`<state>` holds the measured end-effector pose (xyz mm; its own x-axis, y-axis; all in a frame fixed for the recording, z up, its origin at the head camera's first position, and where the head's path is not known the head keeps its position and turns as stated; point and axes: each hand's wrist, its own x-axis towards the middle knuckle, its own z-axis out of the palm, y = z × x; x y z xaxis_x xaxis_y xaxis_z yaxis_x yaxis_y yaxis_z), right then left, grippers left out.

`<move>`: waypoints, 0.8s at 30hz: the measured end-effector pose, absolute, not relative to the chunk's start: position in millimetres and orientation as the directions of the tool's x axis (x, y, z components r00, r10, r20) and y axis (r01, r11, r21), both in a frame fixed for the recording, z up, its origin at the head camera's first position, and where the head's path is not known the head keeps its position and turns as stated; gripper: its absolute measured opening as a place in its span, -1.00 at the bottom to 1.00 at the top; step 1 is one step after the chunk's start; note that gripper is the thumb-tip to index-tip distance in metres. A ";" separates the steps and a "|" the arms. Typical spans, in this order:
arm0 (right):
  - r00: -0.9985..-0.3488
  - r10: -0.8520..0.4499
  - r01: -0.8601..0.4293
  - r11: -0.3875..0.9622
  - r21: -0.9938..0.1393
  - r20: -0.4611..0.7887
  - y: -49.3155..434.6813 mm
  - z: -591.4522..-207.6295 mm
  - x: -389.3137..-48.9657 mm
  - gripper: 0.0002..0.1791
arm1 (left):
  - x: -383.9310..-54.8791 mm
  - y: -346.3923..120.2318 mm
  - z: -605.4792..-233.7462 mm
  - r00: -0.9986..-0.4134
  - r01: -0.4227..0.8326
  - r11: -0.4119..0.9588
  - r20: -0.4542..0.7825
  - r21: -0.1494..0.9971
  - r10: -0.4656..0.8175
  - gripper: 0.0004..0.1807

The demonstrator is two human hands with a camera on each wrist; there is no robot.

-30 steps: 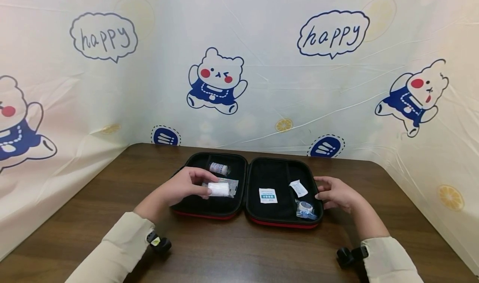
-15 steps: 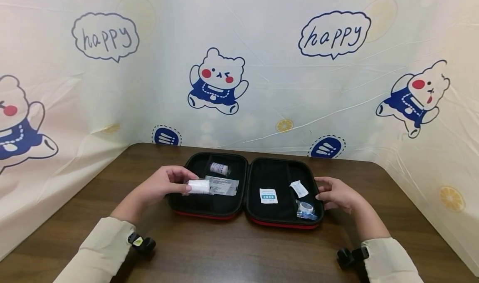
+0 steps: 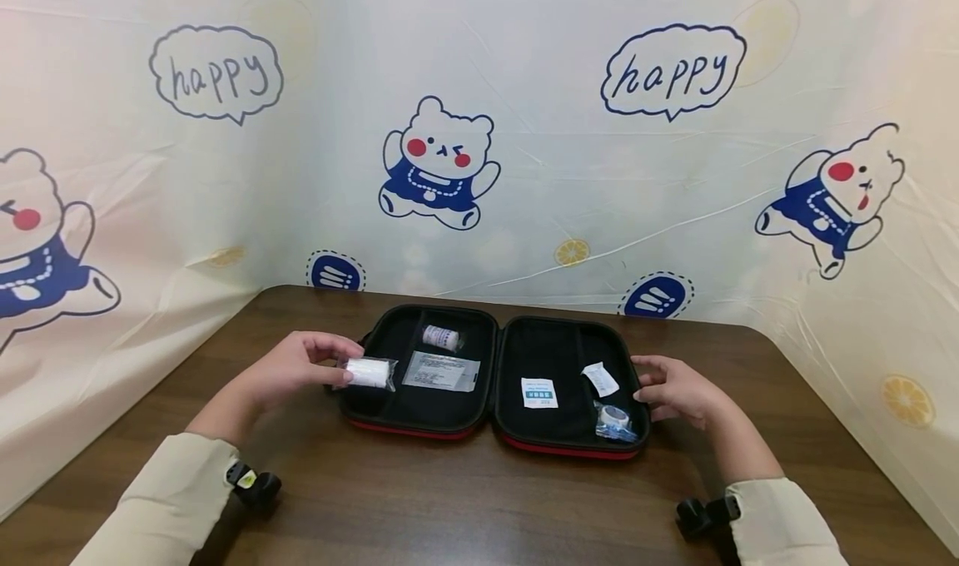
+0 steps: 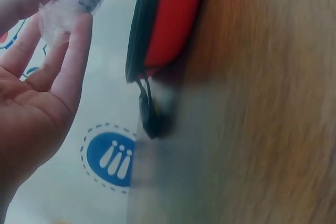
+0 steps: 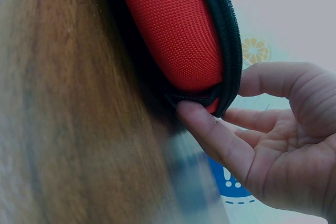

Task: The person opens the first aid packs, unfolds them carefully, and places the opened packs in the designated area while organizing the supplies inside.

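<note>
A zippered first-aid case point(image 3: 550, 345), black inside and red outside, lies unfolded on the table. My left hand point(image 3: 288, 372) pinches a white bandage roll point(image 3: 372, 373) in clear wrap, above the left half's outer edge. The left wrist view shows the wrapper point(image 4: 55, 22) between thumb and fingers. My right hand point(image 3: 678, 389) grips the outer edge of the right half; in the right wrist view its fingers are on the zipper rim of the red shell point(image 5: 173, 30). A smaller printed roll point(image 3: 440, 338) and a flat grey packet point(image 3: 442, 372) lie in the left half.
The right half holds a white-and-blue packet point(image 3: 539, 393), a small white packet point(image 3: 599, 379) and a white roll in blue wrap point(image 3: 616, 423). A zipper pull point(image 4: 149, 114) hangs off the left side. A printed curtain point(image 3: 524, 183) stands behind the wooden table point(image 3: 449, 508).
My left hand has carried the wrapped bandage roll leftward from over the grey packet, which is now uncovered. The right hand has stayed at the case's right edge.
</note>
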<state>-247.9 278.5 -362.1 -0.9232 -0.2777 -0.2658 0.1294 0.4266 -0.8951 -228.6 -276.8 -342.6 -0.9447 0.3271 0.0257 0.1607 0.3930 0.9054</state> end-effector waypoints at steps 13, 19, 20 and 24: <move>-0.926 -0.271 0.131 0.420 -0.898 -0.262 278.9 -363.6 -248.2 -0.20 | -242.2 -280.8 -346.1 -0.942 0.129 0.568 -0.078 0.812 0.326 -0.69; -0.927 -0.273 0.125 0.422 -0.898 -0.258 278.8 -364.6 -248.0 -0.20 | -246.9 -274.2 -341.9 -0.932 0.194 0.665 -0.075 0.721 0.354 -0.71; -0.927 -0.274 0.126 0.421 -0.898 -0.258 278.7 -364.2 -247.6 -0.20 | -247.6 -272.8 -341.2 -0.929 0.206 0.674 -0.074 0.709 0.362 -0.71; -0.926 -0.280 0.118 0.424 -0.898 -0.254 278.8 -363.2 -246.4 -0.19 | -250.1 -266.5 -339.5 -0.920 0.231 0.691 -0.078 0.685 0.385 -0.73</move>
